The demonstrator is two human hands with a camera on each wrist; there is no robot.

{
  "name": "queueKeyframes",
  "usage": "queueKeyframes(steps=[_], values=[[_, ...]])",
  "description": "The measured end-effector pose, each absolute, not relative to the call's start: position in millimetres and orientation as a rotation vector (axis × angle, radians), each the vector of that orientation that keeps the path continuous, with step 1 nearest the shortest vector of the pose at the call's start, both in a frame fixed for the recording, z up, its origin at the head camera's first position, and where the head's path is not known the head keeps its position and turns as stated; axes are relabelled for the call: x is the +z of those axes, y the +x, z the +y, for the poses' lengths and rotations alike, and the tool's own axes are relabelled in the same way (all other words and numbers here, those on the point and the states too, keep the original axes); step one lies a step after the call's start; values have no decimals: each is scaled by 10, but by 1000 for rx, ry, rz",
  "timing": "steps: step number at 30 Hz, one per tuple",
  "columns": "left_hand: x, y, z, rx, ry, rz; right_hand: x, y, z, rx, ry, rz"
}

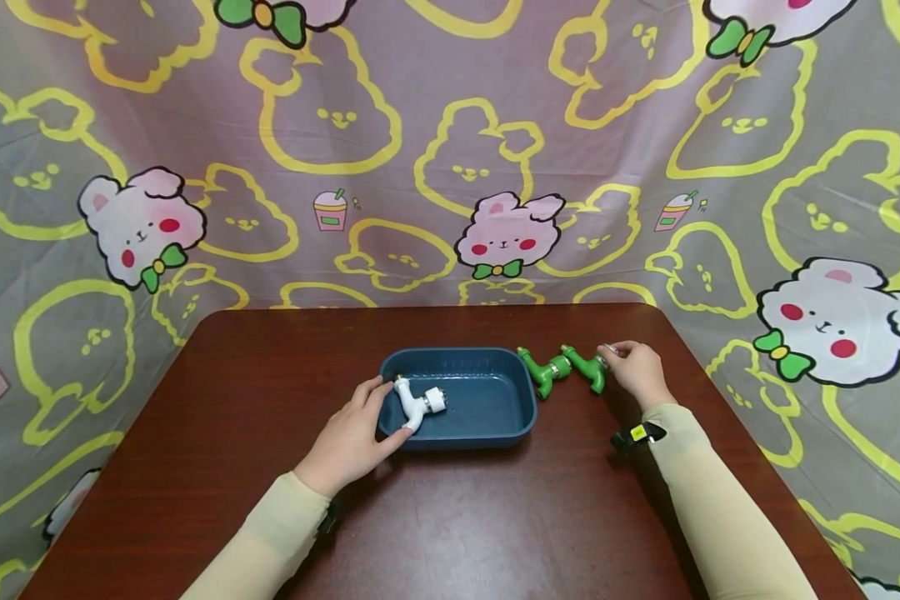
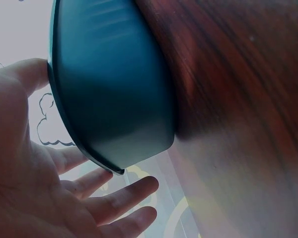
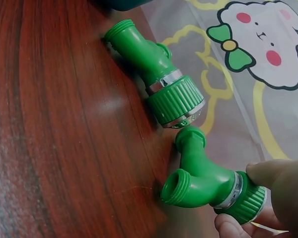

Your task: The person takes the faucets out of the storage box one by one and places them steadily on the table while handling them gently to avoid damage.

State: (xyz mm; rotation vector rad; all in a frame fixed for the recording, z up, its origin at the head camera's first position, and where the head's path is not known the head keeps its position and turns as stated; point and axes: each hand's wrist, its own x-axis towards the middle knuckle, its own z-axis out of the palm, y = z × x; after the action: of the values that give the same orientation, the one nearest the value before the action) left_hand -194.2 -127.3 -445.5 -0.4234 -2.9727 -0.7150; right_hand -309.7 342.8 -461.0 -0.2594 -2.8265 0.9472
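Note:
A blue plastic basin stands on the table, with a white angle valve lying at its left end. My left hand rests against the basin's left end, its thumb and fairly straight fingers spread along the rim. At the right, my right hand pinches the ribbed knob of a green angle valve between thumb and fingers. A second green angle valve lies between that one and the basin, its knob end close to the held valve. Part of the held knob is hidden by the fingers.
The brown wooden table runs back to a patterned cloth hung behind and along the sides. Each wrist wears a dark strap; the right one shows a yellow patch.

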Motion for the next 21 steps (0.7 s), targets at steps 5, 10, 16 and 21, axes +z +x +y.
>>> queueKeyframes(steps=[5, 10, 16, 21], values=[[-4456, -1942, -1275, -717, -428, -2976, -4619, -3102, 3430, 947, -297, -2851], [-4454, -1942, -1279, -717, -430, -2977, -4618, -3107, 3426, 930, -312, -2868], [-4445, -1937, -1281, -716, -432, -2980, -4607, -3114, 3435, 913, -321, -2886], [-4439, -1934, -1279, -716, -430, -2981, -4617, -3105, 3446, 906, -326, -2911]])
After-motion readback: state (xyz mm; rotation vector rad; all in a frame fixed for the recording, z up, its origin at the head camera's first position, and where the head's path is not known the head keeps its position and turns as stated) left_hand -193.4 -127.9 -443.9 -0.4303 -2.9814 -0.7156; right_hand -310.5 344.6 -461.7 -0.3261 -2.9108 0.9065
